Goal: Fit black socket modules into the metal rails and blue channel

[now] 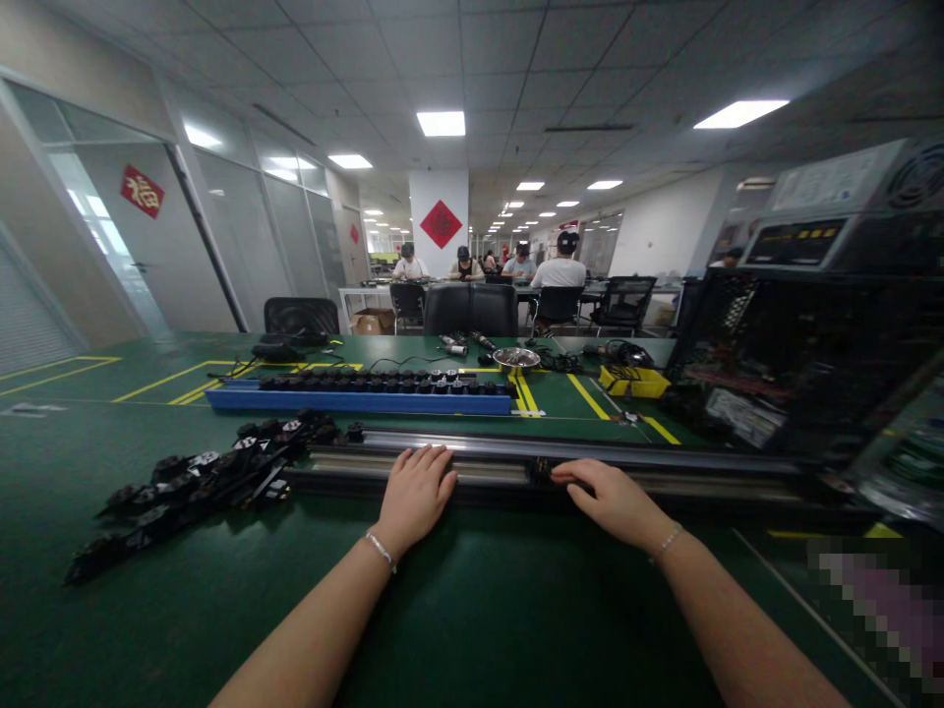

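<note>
My left hand (pixel 417 497) lies flat across a long dark metal rail (pixel 487 473), fingers stretched out and pointing away from me. My right hand (pixel 616 500) reaches in from the right over the same rail. Its fingertips are at a small black part (pixel 541 470) sitting in the channel; the thumb stands apart from the fingers. Whether the fingertips press on this part or only rest beside it is hard to see. A heap of black strips with round knobs (pixel 213 472) lies to the left, close to the rail's end.
Behind the rail, a blue rail (pixel 354 399) carries a row of black parts. Farther back are a metal bowl (pixel 516 359) and a yellow tray (pixel 634 383) with cables. An open computer case (pixel 782 364) stands at right. Several people sit at a far table.
</note>
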Demonstrator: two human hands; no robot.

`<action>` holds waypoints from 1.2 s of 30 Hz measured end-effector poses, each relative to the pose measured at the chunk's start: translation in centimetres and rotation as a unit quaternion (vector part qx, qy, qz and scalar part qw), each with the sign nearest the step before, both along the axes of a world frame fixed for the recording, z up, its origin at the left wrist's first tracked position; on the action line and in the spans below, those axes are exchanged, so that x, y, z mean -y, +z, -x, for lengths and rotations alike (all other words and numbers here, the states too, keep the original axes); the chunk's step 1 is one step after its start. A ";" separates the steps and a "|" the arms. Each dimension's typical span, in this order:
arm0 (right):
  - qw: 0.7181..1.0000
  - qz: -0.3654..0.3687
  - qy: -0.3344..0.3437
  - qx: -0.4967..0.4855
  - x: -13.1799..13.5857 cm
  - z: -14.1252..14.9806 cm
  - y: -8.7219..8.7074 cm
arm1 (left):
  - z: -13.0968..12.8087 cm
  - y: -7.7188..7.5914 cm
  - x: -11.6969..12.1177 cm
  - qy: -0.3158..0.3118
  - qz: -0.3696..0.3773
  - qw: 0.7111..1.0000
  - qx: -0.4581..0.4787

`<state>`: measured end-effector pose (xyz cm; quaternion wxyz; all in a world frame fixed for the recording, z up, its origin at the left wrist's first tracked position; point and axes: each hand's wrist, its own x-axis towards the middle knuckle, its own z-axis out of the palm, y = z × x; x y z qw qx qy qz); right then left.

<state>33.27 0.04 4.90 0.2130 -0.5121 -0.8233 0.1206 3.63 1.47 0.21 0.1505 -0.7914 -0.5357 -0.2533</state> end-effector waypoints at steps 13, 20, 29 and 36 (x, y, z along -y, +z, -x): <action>1.000 -0.004 0.029 0.006 0.4 1.5 -0.1 | 0.0 0.0 -0.1 -0.001 0.005 1.000 0.003; 0.999 -0.006 0.049 0.008 0.5 2.1 -0.4 | 0.0 0.0 0.0 0.000 0.006 1.000 0.000; 0.995 -0.030 0.092 0.028 0.7 3.7 -0.7 | 0.0 0.0 0.0 0.002 0.008 1.000 -0.004; 0.994 -0.047 0.097 0.035 0.8 4.4 -1.2 | 0.0 0.0 0.0 0.003 0.013 1.000 -0.001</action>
